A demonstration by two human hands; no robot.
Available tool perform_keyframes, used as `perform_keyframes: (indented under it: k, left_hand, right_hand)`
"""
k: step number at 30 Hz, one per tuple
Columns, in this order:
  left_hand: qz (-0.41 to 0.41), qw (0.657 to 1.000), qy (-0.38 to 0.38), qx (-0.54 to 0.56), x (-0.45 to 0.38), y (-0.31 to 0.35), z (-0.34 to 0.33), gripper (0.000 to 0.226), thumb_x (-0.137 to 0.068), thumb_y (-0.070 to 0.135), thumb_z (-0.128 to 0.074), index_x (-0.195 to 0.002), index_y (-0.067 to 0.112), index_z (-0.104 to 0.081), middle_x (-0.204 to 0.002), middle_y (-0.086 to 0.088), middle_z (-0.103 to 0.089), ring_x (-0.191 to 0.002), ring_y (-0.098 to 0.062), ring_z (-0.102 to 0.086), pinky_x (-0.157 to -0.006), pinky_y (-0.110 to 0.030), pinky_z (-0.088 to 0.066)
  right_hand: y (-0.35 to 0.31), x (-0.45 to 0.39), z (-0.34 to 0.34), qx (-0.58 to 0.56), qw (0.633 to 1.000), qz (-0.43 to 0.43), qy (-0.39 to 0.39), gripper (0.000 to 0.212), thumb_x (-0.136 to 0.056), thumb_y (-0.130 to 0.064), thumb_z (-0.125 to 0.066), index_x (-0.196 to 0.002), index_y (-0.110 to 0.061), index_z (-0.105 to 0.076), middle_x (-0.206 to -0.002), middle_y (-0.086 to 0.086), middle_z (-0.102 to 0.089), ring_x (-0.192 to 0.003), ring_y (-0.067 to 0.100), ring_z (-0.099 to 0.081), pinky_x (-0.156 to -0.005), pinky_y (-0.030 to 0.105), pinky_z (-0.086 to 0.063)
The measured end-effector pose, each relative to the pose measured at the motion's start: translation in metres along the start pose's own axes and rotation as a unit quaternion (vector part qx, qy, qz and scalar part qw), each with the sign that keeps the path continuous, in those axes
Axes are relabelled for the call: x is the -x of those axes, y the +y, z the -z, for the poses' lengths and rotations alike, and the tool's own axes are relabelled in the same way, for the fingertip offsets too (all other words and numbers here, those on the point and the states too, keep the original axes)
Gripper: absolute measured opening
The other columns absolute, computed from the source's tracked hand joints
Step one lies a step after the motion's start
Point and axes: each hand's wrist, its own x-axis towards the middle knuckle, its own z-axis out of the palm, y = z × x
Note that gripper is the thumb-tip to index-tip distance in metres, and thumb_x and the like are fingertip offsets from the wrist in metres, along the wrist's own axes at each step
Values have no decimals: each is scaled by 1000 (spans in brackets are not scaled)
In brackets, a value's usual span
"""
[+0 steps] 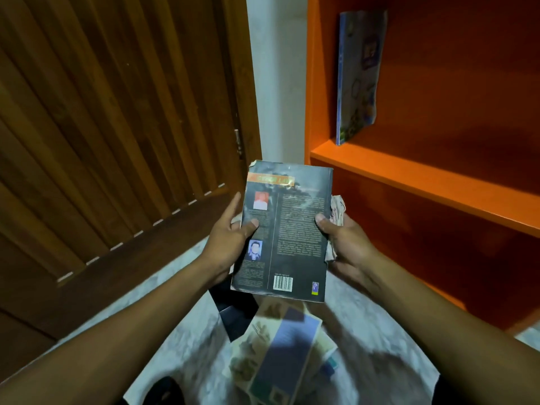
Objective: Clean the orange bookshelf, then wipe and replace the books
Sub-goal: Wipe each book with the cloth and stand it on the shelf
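I hold a dusty dark paperback (292, 229) back cover up, in front of the orange bookshelf (409, 176). My left hand (230, 238) grips its left edge with the thumb on the cover. My right hand (347, 244) grips the right edge and also holds a crumpled cloth (337, 211) bunched against the book's side. A thin blue book (358, 74) stands upright, leaning at the left end of the upper shelf. Below my hands, several books (277, 355) lie in a loose pile on the floor.
A brown slatted wooden door (117, 127) fills the left side. A pale wall strip (277, 83) separates it from the bookshelf. The floor (181, 323) is pale and mottled. The lower shelf compartment (438, 252) is dark, and no books show in it.
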Motion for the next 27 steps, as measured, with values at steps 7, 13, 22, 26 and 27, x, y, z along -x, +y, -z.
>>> perform_keyframes:
  k: [7,13,22,26,27]
  left_hand:
    - [-23,999,29,-9,1,7,-5,27,-104,11,-46,-126,22,-56,-85,7,-77,-76,-14,-74,-61,-29,-60]
    - [-38,998,12,-53,3,10,-5,28,-104,13,-45,-125,21,-62,-104,-3,-76,-95,-25,-73,-75,-35,-59]
    - [-42,997,69,20,-3,12,-10,25,-105,15,-44,-117,19,-66,-94,-5,-74,-79,-19,-69,-66,-30,-57]
    - [-22,988,139,56,-10,13,10,24,-106,15,-42,-111,21,-65,-93,-1,-74,-78,-15,-69,-66,-30,-55]
    - [-18,987,147,62,-10,14,14,24,-106,16,-41,-110,22,-65,-94,-2,-73,-79,-16,-70,-68,-31,-55]
  right_hand:
    - [-11,-1,-8,11,997,42,60,21,-104,-19,-49,-120,-16,-62,-116,14,-72,-105,32,-70,-94,61,-52]
    - [-23,-24,19,305,904,258,150,28,-100,-39,-53,-128,-38,-53,-130,-17,-59,-131,14,-52,-103,26,-45]
    - [7,14,-9,558,687,463,-42,47,-100,-32,-44,-131,0,-58,-140,20,-55,-136,2,-22,-116,41,-22]
    - [34,28,-13,565,701,399,-172,44,-98,-31,-42,-126,-1,-59,-135,17,-61,-132,14,-45,-112,31,-28]
    - [39,33,-14,574,697,380,-200,42,-99,-32,-42,-125,-4,-59,-129,16,-63,-123,21,-52,-106,35,-36]
